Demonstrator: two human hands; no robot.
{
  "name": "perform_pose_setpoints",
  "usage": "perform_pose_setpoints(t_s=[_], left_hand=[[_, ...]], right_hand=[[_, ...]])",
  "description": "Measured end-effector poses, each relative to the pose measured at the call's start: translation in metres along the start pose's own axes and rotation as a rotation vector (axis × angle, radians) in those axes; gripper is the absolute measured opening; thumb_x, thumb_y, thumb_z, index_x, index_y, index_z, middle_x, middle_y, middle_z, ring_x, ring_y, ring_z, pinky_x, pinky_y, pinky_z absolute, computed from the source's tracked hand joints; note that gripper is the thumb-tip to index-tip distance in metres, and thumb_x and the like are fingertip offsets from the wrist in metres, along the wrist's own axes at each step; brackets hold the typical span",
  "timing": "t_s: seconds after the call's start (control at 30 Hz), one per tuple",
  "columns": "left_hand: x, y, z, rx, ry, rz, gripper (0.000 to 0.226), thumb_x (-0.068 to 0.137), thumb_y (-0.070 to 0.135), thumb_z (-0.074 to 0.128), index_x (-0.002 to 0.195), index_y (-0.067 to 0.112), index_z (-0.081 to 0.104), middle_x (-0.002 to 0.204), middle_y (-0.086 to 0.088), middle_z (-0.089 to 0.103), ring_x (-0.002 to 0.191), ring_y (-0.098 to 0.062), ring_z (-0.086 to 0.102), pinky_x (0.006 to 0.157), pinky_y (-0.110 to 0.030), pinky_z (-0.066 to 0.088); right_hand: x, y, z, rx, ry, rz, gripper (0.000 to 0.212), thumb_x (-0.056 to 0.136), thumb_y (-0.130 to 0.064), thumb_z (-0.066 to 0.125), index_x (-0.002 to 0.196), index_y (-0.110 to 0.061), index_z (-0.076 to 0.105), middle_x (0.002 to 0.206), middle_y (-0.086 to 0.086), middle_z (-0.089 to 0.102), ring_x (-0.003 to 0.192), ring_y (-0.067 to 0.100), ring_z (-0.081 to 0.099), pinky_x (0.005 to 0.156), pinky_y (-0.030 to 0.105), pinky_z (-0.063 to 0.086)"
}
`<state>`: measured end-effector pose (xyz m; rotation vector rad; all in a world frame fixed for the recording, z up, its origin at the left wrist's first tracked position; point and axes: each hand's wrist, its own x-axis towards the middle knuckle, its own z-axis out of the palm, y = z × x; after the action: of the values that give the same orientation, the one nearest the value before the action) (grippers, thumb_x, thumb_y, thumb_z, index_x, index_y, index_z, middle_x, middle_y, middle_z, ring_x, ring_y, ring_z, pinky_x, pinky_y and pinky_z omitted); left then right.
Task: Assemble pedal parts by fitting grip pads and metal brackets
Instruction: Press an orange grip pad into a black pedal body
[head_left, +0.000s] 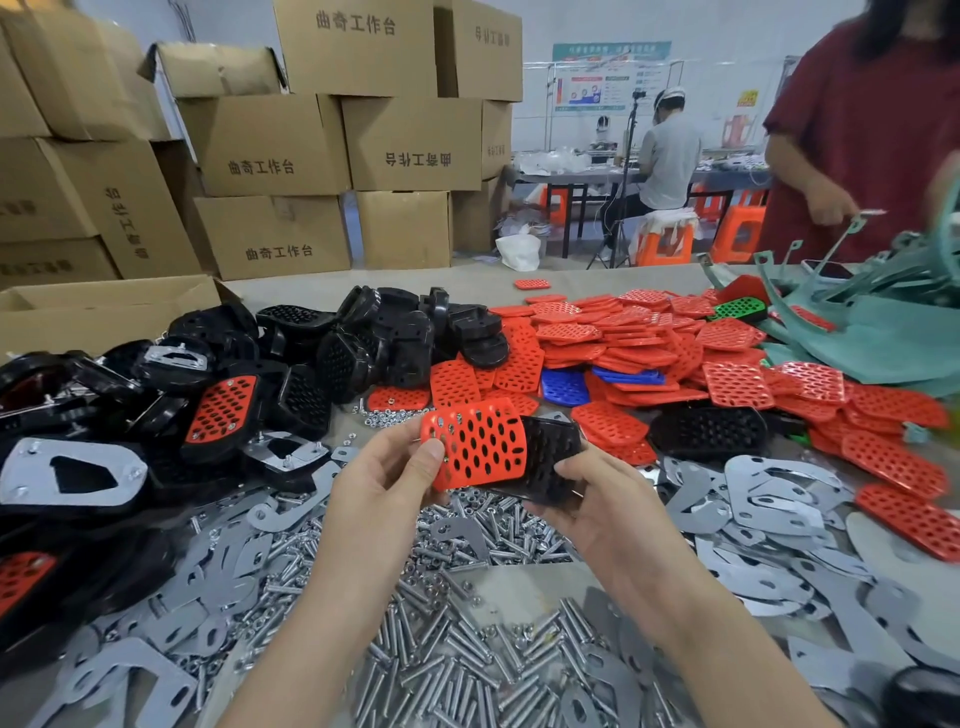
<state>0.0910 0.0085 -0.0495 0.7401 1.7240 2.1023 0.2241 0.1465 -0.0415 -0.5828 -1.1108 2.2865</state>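
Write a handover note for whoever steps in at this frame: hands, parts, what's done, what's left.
Left hand pinches one end of the red grip pad; right hand holds the black pedal body under it.
The pad is bowed and lies partly over the body, not seated.
Done: the pile of pedals on the left holds some with pads or brackets on.
Left: press this pad home, then fit one of the metal brackets; bolts lie in front.

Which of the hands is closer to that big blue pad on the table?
Right. The right hand, gripping the black pedal, is just below the blue pad in the picture. The left hand, pinching the red pad, sits farther off, down to its left.
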Motion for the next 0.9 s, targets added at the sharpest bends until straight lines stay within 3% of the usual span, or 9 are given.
perform_pose_setpoints(t_s=[0.27, 0.43, 0.6, 0.8, 0.9], left_hand=[[0.001, 0.001, 0.000, -0.081, 0.079, -0.010, 0.037, 0.100, 0.014, 0.059, 0.092, 0.045, 0.078, 0.085, 0.012, 0.075, 0.071, -0.002, 0.063, 0.070, -0.029, 0.050], [0.001, -0.001, -0.001, -0.086, 0.125, -0.018, 0.020, 0.101, 0.016, 0.059, 0.105, 0.028, 0.075, 0.084, 0.009, 0.074, 0.065, -0.003, 0.061, 0.071, -0.032, 0.048], [0.003, 0.000, -0.003, -0.075, 0.180, 0.020, 0.020, 0.102, 0.019, 0.058, 0.117, 0.021, 0.071, 0.089, 0.007, 0.075, 0.067, -0.003, 0.061, 0.065, -0.025, 0.051], [0.001, 0.004, -0.002, -0.040, 0.177, 0.049, 0.018, 0.101, 0.019, 0.059, 0.111, 0.025, 0.073, 0.090, 0.006, 0.075, 0.072, -0.007, 0.061, 0.070, -0.030, 0.050], [-0.002, 0.006, 0.001, 0.041, 0.153, 0.101, 0.017, 0.101, 0.021, 0.060, 0.110, 0.027, 0.073, 0.089, 0.008, 0.076, 0.069, -0.003, 0.061, 0.065, -0.022, 0.053]], right_hand=[[0.003, 0.002, -0.003, 0.019, -0.009, 0.000, 0.026, 0.094, 0.010, 0.048, 0.109, 0.004, 0.068, 0.106, 0.020, 0.069, 0.094, 0.030, 0.069, 0.071, 0.033, 0.061], [0.002, 0.003, -0.002, 0.026, -0.052, 0.003, 0.030, 0.093, 0.011, 0.046, 0.114, 0.003, 0.066, 0.112, 0.021, 0.068, 0.101, 0.031, 0.069, 0.078, 0.035, 0.062], [-0.002, 0.000, 0.000, 0.013, -0.093, -0.001, 0.034, 0.091, 0.012, 0.044, 0.115, 0.006, 0.068, 0.124, 0.027, 0.068, 0.106, 0.033, 0.070, 0.081, 0.037, 0.063], [-0.006, -0.002, 0.000, -0.032, -0.142, -0.002, 0.038, 0.092, 0.013, 0.043, 0.121, 0.005, 0.066, 0.130, 0.027, 0.066, 0.107, 0.030, 0.070, 0.090, 0.038, 0.062], [-0.008, -0.002, 0.000, -0.077, -0.180, -0.008, 0.042, 0.093, 0.014, 0.043, 0.127, 0.002, 0.064, 0.125, 0.025, 0.070, 0.105, 0.027, 0.071, 0.097, 0.042, 0.060]])
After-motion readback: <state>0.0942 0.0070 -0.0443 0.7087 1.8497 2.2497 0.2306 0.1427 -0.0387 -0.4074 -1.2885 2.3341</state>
